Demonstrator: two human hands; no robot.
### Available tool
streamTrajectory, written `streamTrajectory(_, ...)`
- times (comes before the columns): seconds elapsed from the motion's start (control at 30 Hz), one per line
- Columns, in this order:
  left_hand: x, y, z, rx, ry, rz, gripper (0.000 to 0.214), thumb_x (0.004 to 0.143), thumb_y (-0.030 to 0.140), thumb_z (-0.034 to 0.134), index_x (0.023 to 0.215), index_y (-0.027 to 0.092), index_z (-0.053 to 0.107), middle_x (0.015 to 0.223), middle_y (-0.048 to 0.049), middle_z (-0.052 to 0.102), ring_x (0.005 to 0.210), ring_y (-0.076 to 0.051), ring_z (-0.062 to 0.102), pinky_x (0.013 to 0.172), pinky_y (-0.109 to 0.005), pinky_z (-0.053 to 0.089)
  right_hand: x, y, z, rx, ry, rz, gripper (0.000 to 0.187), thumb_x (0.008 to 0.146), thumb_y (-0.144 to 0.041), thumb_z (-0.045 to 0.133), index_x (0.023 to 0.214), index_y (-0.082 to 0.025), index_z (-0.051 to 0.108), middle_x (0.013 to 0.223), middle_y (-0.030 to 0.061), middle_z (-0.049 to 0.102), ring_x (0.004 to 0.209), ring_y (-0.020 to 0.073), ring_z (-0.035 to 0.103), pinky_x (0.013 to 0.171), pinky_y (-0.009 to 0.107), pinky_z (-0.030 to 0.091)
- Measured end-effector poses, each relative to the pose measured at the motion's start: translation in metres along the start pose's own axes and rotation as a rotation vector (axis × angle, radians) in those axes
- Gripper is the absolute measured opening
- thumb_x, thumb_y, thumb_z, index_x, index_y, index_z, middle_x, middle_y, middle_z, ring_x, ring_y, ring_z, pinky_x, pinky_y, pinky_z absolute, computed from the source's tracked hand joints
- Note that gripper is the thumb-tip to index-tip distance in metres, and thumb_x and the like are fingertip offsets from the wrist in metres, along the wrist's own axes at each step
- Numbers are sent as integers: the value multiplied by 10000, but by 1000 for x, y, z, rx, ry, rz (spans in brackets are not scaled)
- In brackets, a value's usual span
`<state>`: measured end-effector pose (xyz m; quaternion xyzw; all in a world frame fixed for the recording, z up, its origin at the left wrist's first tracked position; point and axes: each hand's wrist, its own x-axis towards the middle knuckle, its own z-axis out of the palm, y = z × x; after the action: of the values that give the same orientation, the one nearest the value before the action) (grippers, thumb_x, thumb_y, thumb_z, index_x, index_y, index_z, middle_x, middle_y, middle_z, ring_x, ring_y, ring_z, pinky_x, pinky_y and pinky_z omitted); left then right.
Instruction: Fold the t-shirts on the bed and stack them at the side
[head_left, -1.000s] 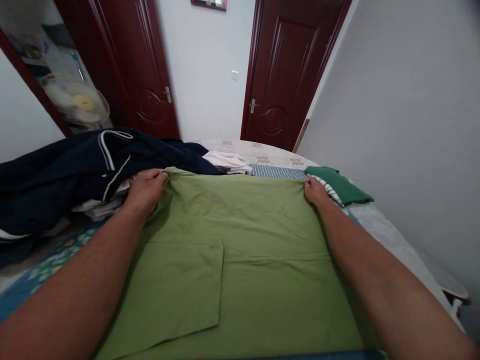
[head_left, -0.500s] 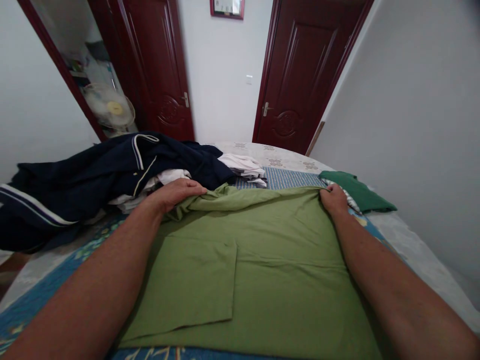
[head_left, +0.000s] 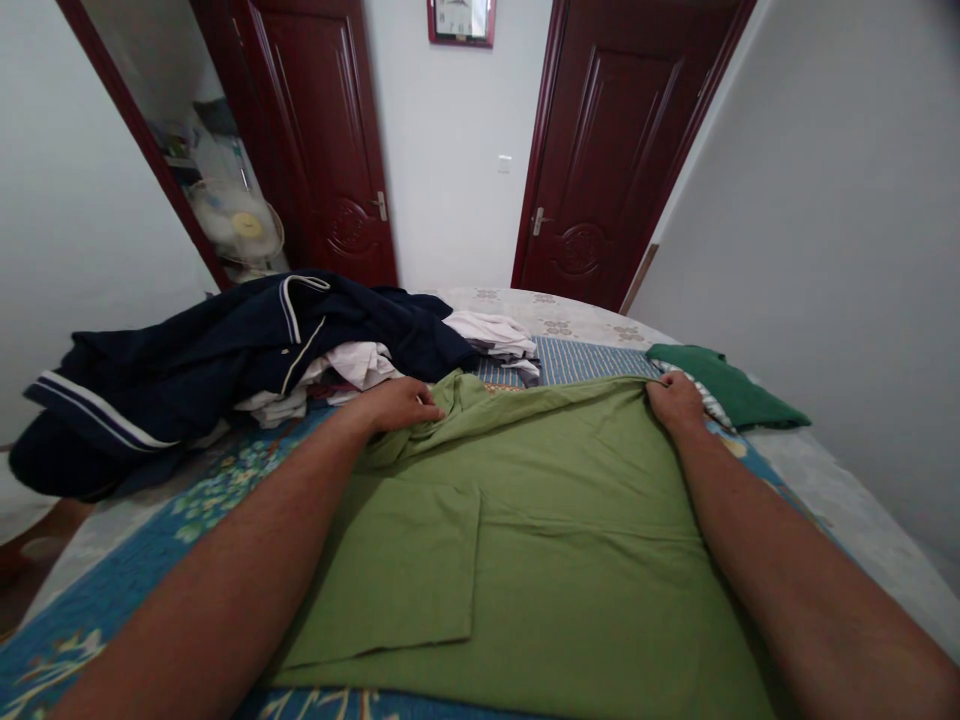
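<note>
A light green T-shirt [head_left: 585, 590] lies spread in front of me, with what looks like a sleeve, a squared flap, folded over its left part. Its far edge is bunched on the left and drawn into a line toward the right. My left hand [head_left: 401, 405] is closed, fingers curled on the bunched cloth at the far left. At the far right corner, my right hand [head_left: 677, 400] pinches the shirt's edge, fingertips partly hidden by the hand itself.
A heap of navy clothes [head_left: 225, 340] with white trim lies at the left, with pale garments [head_left: 499, 335] beside it. A folded green garment [head_left: 727, 385] sits at the right. Beneath are a blue floral cloth [head_left: 142, 570] and a striped blue cloth [head_left: 592, 360].
My left hand has shifted a little right and nearer to me along the bunched edge. My right hand keeps its pinch at the corner. The view has tilted slightly.
</note>
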<state>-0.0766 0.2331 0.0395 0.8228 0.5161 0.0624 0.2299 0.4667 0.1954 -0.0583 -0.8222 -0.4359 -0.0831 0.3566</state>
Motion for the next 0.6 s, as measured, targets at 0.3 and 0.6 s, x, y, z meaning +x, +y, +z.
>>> streamTrajectory(0.3, 8, -14, 9, 19, 88, 50, 223, 745, 412, 617, 669, 227, 717, 737, -59, 729, 732, -224, 644, 679, -310, 435, -2, -2, -3, 34, 13, 0, 143, 761, -390, 527, 791, -252, 548, 782, 25, 581, 780, 231, 506, 721, 331, 376)
streamTrajectory(0.6, 22, -40, -4, -746, 855, -191, 306, 823, 435, 550, 949, 198, 697, 865, -58, 730, 826, -222, 653, 732, -310, 520, 1, 0, -1, 62, 13, 32, 149, 762, -385, 549, 809, -245, 573, 806, 28, 604, 796, 235, 521, 777, 349, 426)
